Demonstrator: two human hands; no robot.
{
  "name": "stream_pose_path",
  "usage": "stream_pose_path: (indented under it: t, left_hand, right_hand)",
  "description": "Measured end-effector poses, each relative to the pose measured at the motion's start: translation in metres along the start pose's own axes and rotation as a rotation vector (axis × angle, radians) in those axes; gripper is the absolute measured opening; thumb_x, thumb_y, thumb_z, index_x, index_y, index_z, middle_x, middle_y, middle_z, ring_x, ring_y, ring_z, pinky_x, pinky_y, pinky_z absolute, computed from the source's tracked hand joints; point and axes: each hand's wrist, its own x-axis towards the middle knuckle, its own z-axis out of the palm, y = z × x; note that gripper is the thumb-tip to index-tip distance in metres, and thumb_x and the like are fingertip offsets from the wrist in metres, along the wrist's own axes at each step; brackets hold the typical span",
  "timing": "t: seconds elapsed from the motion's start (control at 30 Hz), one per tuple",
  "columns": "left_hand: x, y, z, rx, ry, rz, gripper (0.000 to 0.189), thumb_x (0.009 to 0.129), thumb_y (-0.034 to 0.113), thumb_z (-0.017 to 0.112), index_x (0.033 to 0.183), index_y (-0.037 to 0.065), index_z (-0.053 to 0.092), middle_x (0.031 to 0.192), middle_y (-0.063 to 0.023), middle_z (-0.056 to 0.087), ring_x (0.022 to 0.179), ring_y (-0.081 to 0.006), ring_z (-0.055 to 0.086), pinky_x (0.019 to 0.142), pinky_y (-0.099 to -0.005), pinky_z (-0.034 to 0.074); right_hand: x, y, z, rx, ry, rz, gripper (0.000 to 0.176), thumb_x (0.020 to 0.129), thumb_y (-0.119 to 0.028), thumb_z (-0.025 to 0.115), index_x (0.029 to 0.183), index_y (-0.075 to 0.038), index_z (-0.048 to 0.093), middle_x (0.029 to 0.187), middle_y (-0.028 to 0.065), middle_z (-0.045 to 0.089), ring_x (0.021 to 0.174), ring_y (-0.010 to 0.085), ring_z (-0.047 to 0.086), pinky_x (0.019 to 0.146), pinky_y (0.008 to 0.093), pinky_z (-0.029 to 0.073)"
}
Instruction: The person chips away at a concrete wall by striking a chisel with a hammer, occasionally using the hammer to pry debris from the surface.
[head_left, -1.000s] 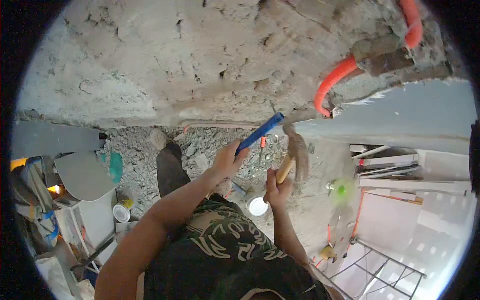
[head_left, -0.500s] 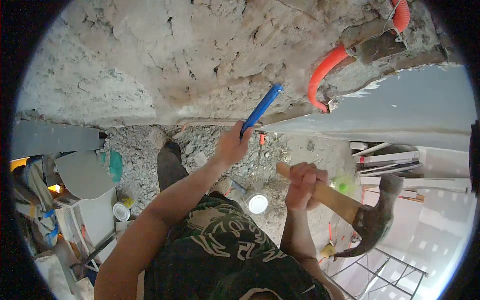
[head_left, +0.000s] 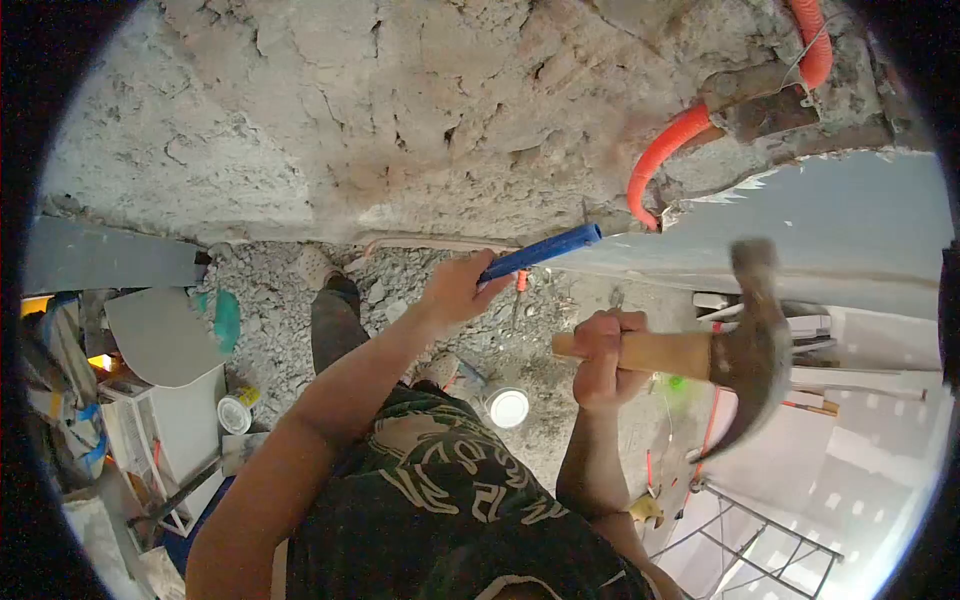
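Observation:
My left hand (head_left: 459,290) is closed around one end of a blue bar-shaped tool (head_left: 545,251), in front of the foot of the rough wall. Its free end points right and looks round; whatever is inside my fist is hidden. My right hand (head_left: 610,357) grips the wooden handle of a claw hammer (head_left: 755,350). The handle lies nearly level, with the metal head out to the right, slightly blurred, its claw curving down toward me. The hammer head and the blue tool are well apart.
A broken masonry wall (head_left: 330,130) rises ahead, with orange corrugated conduit (head_left: 665,155) at right. Rubble (head_left: 265,310) covers the floor around my foot. A white-lidded bucket (head_left: 508,408), an orange-handled tool (head_left: 521,281), stacked boards (head_left: 860,378) and a metal frame (head_left: 760,540) stand or lie nearby.
The blue tool has tilted from steep to nearly level, its free end moving right and down. The hammer head has swung up and slightly left, with my right hand still on the handle.

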Motion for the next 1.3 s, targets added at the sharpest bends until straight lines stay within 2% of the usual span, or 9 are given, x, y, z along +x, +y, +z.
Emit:
stream_pose_path:
  t: [0.43,0.5,0.63,0.7,0.73,0.8,0.97,1.03,1.3]
  left_hand:
    - [0.02,-0.007,0.001,0.016,0.076,-0.12,0.037,0.098,0.043,0.053,0.1,0.006,0.051,0.063,-0.0191,0.061,0.062,-0.043,0.063,0.054,-0.051,0.046]
    - [0.02,-0.011,0.0,0.028,0.089,-0.1,0.037,0.098,0.043,0.052,0.1,0.006,0.051,0.062,-0.0194,0.06,0.061,-0.0428,0.062,0.054,-0.0512,0.046]
    - [0.023,-0.013,-0.002,-0.062,0.071,-0.063,0.039,0.098,0.044,0.053,0.096,0.005,0.052,0.062,-0.0198,0.06,0.061,-0.0427,0.062,0.053,-0.0502,0.045]
    - [0.024,-0.013,-0.004,-0.093,0.047,-0.049,0.039,0.098,0.044,0.053,0.096,0.005,0.053,0.062,-0.0196,0.06,0.06,-0.0425,0.062,0.053,-0.0493,0.045]
    - [0.025,-0.015,-0.002,-0.076,0.043,-0.073,0.038,0.098,0.043,0.054,0.096,0.004,0.054,0.062,-0.0194,0.06,0.059,-0.0421,0.061,0.053,-0.0488,0.044]
    - [0.027,-0.02,0.002,-0.061,0.049,-0.085,0.038,0.098,0.042,0.055,0.096,0.004,0.054,0.062,-0.0191,0.06,0.058,-0.0416,0.061,0.053,-0.0482,0.044]
    - [0.03,-0.025,-0.003,-0.159,0.021,-0.072,0.037,0.098,0.04,0.056,0.096,0.004,0.056,0.061,-0.0198,0.06,0.061,-0.0414,0.063,0.054,-0.0465,0.046]
    - [0.025,-0.027,-0.004,-0.086,0.028,-0.04,0.039,0.098,0.042,0.055,0.097,0.003,0.056,0.061,-0.0196,0.059,0.062,-0.0411,0.064,0.054,-0.0463,0.047]
    - [0.033,-0.025,0.001,-0.069,0.069,-0.045,0.048,0.096,0.05,0.054,0.098,0.003,0.056,0.06,-0.0187,0.06,0.061,-0.0407,0.064,0.052,-0.0483,0.048]
  right_hand:
    - [-0.032,0.007,-0.004,0.02,0.12,0.349,0.011,0.092,-0.008,0.057,0.083,-0.004,0.053,0.067,0.0034,0.054,0.061,0.0102,0.05,0.053,0.0258,0.039]
    - [-0.033,0.019,-0.009,-0.06,0.05,-0.076,0.007,0.089,-0.004,0.053,0.085,-0.002,0.048,0.072,0.0102,0.054,0.056,0.0126,0.047,0.051,0.0282,0.04]
    - [-0.026,0.037,-0.002,0.117,0.118,-0.224,0.007,0.09,-0.009,0.054,0.088,-0.003,0.052,0.071,0.0116,0.056,0.056,0.0176,0.051,0.051,0.0314,0.042]
    - [-0.027,0.074,-0.019,-0.858,-0.145,-0.383,0.011,0.087,-0.006,0.06,0.077,-0.003,0.055,0.065,0.0128,0.057,0.059,0.0235,0.057,0.052,0.033,0.041]
    - [-0.018,0.077,-0.008,-0.864,-0.137,-0.384,0.011,0.087,-0.006,0.06,0.077,-0.003,0.055,0.065,0.0128,0.057,0.059,0.0235,0.057,0.052,0.033,0.041]
    - [0.002,0.086,0.018,-0.769,-0.125,0.273,0.017,0.088,-0.009,0.061,0.076,0.001,0.055,0.063,0.016,0.058,0.058,0.0273,0.061,0.053,0.0371,0.044]
    - [-0.015,0.06,0.009,-0.628,-0.156,0.208,0.015,0.088,-0.01,0.063,0.08,0.001,0.057,0.063,0.0141,0.059,0.054,0.0243,0.059,0.051,0.0379,0.045]
    - [-0.027,0.054,0.007,-0.445,-0.013,-0.03,0.01,0.089,-0.007,0.056,0.082,-0.001,0.052,0.066,0.0049,0.052,0.057,0.0119,0.047,0.049,0.0316,0.039]
    - [-0.025,0.038,0.01,-0.006,0.014,-0.236,0.005,0.083,0.0,0.05,0.088,0.002,0.051,0.072,0.0103,0.055,0.063,0.0176,0.051,0.058,0.0311,0.045]
